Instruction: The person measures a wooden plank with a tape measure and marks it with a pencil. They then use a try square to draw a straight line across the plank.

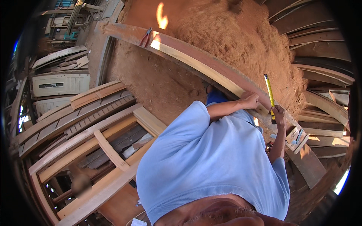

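A pale wooden batten [200, 67] lies lengthwise along a long, dusty plank bench [222, 67]. My left hand [249, 101] is closed and rests at the batten's near right part; what its fingers hold, if anything, is hidden. Just to its right, my right hand [279, 115] grips a tape measure [270, 92]. A short length of yellow blade sticks out of it, pointing away from me over the bench. Red-handled pliers [146, 37] lie near the bench's far left end, beyond the batten's end.
At the bench's right end sits a small wooden box [297, 138] with tools. Sawdust [222, 34] is heaped behind the bench. A wooden frame [109, 148] and stacked boards stand at the left; planks [320, 37] lean along the right.
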Available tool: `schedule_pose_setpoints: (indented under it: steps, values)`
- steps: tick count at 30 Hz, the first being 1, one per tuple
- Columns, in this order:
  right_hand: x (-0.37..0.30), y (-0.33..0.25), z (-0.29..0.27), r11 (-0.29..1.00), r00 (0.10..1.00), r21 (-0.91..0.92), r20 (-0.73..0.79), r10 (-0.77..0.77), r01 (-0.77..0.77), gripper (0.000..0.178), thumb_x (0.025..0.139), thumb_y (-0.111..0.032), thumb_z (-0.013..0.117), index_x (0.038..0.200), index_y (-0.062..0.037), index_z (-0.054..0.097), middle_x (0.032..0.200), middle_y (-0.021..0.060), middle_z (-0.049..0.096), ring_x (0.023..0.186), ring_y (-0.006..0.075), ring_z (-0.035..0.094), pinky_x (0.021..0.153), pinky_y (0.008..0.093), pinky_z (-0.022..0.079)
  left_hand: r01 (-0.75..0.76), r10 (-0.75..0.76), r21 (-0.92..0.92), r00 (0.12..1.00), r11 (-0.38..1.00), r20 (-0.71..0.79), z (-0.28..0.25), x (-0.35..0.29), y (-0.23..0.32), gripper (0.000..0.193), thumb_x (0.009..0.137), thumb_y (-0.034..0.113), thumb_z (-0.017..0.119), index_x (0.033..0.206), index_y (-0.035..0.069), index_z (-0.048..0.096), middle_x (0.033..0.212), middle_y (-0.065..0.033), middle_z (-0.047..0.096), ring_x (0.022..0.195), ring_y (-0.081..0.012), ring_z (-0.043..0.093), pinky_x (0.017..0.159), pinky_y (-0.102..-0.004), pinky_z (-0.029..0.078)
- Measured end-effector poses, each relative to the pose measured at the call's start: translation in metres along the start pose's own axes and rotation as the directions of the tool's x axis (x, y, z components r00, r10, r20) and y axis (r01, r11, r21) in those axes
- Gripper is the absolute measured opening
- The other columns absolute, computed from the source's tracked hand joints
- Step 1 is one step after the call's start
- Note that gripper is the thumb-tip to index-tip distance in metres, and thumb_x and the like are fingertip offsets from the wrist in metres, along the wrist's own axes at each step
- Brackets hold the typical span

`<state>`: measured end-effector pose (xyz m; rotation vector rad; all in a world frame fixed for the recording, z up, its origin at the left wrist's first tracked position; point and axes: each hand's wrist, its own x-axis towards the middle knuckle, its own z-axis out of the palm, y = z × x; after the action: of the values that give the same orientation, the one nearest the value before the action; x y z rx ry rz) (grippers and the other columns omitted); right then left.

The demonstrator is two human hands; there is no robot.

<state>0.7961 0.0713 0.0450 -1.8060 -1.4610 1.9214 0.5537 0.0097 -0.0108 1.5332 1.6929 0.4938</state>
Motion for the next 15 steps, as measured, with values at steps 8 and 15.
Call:
schedule_pose_setpoints:
  steps: [8, 15]
  values:
    - [0.036, 0.02, 0.035, 0.979, 0.995, -0.185, -0.029, -0.092, 0.085, 0.02, 0.095, -0.023, 0.067, 0.088, -0.0051, 0.069, 0.07, -0.0027, 0.058, 0.059, 0.0068, 0.052, 0.055, 0.0265, 0.041, 0.117, -0.061, -0.384, 0.986, 0.916, 0.156, -0.045, -0.001, -0.034, 0.031, 0.08, 0.033, 0.073, 0.095, 0.005, 0.073, 0.089, -0.0144, 0.075, 0.084, -0.027, 0.074, 0.078, -0.0387, 0.058]
    - [0.07, 0.003, 0.078, 0.9, 0.985, -0.417, -0.057, -0.165, 0.127, 0.025, 0.09, -0.025, 0.07, 0.095, -0.0005, 0.073, 0.072, 0.0075, 0.067, 0.067, 0.0153, 0.065, 0.063, 0.0346, 0.051, 0.07, -0.189, -0.607, 0.973, 0.792, -0.134, -0.138, -0.007, -0.119, 0.025, 0.087, 0.026, 0.073, 0.097, 0.004, 0.071, 0.083, -0.0103, 0.073, 0.077, -0.0218, 0.071, 0.072, -0.0353, 0.057]
